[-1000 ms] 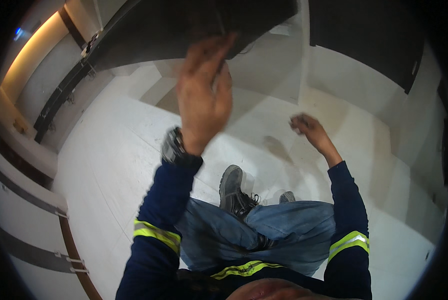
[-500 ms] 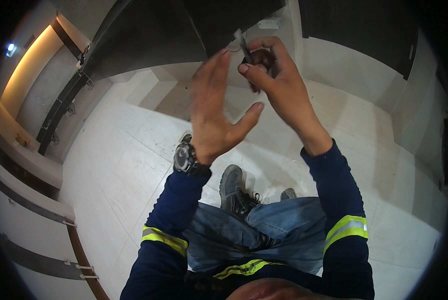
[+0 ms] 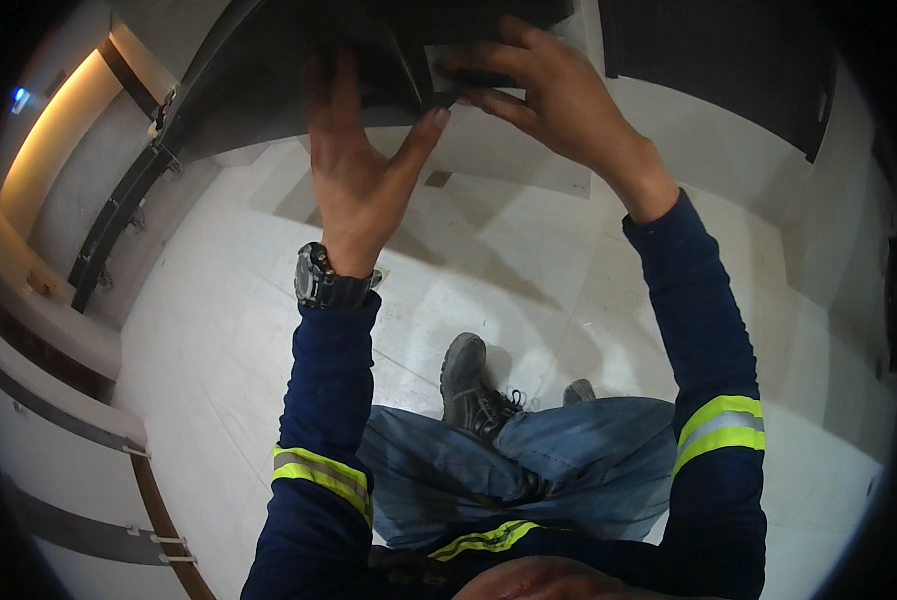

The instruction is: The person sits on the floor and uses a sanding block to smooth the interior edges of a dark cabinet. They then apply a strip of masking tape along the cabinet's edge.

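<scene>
The big dark panel [image 3: 243, 95] is at the top, in front of the person, and its upper part is cut off by the edge of the view. It is so dark that its edges and folds are hard to see. The left hand [image 3: 360, 165] is open, with its fingers spread up over the panel and its thumb out to the side. The fingertips get lost in the dark, so I cannot tell how hard they press, or if they press at all. The right hand [image 3: 573, 105] is near the panel's right edge, with bent fingers. Something dark is by those fingers, but I cannot tell what it is, or if the hand grips it.

The two hands get in the way and hide bits of the panel. A chunky watch [image 3: 316, 280] sits on the left wrist. The blue sleeves have bright yellow bands. Below are blue jeans [image 3: 578, 455] and a dark shoe [image 3: 468, 385]; the other shoe [image 3: 578, 390] mostly hides behind a leg. The pale floor [image 3: 218, 320] has shadows and a small brown square [image 3: 436, 179]. Another dark panel [image 3: 718, 60] is at the top right, cut off too. A yellow light [image 3: 53, 130] glows far left.
</scene>
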`<state>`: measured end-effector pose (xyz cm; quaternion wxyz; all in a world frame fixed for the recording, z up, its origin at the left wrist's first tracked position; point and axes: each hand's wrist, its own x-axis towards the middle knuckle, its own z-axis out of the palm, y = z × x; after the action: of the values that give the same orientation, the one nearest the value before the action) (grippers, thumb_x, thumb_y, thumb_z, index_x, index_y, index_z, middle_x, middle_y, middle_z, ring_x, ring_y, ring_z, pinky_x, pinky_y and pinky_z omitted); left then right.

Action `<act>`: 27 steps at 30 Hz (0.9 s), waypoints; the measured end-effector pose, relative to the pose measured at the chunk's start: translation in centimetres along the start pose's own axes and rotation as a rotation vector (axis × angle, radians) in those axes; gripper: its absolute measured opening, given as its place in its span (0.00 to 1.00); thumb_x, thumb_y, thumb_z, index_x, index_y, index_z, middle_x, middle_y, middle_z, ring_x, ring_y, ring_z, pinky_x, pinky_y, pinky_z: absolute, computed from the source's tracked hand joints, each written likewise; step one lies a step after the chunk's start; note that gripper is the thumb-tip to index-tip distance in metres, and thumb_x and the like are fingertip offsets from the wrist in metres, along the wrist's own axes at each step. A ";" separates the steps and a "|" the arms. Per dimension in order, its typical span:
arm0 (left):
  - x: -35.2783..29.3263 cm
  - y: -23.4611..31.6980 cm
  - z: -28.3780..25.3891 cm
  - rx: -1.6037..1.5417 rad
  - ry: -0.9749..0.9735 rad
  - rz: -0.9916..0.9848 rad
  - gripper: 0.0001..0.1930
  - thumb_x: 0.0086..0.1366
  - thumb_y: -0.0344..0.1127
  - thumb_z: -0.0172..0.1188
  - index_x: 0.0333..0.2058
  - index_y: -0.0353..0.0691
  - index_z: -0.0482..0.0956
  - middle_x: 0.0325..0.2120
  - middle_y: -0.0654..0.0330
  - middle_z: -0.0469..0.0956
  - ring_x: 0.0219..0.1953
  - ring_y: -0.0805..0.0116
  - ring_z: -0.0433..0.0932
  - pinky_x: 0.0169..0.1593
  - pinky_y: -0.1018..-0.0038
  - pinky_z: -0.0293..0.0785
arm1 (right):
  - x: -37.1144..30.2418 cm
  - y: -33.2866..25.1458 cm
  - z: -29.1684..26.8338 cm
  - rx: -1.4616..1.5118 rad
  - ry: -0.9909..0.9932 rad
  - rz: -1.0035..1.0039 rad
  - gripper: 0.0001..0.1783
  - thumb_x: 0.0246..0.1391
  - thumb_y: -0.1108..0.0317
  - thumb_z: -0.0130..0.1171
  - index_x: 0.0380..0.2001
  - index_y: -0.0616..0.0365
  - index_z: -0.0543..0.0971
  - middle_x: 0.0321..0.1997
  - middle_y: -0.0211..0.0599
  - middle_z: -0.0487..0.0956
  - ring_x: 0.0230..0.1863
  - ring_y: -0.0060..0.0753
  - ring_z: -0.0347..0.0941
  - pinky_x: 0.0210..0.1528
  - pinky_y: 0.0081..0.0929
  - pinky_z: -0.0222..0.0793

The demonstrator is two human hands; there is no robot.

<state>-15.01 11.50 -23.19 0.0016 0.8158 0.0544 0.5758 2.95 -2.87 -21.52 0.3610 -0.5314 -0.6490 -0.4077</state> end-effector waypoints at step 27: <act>0.1 0.2 0.3 0.058 0.040 0.036 0.53 0.53 0.53 0.78 0.70 0.33 0.62 0.67 0.30 0.61 0.67 0.34 0.67 0.67 0.50 0.67 | 1.9 -1.5 -1.3 0.119 -0.018 0.087 0.16 0.56 0.66 0.68 0.49 0.53 0.85 0.38 0.46 0.75 0.37 0.53 0.76 0.39 0.44 0.72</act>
<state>-14.63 11.35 -23.18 -0.0334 0.8045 0.0566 0.5902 1.18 -3.44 -19.55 0.4034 -0.5402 -0.6517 -0.3475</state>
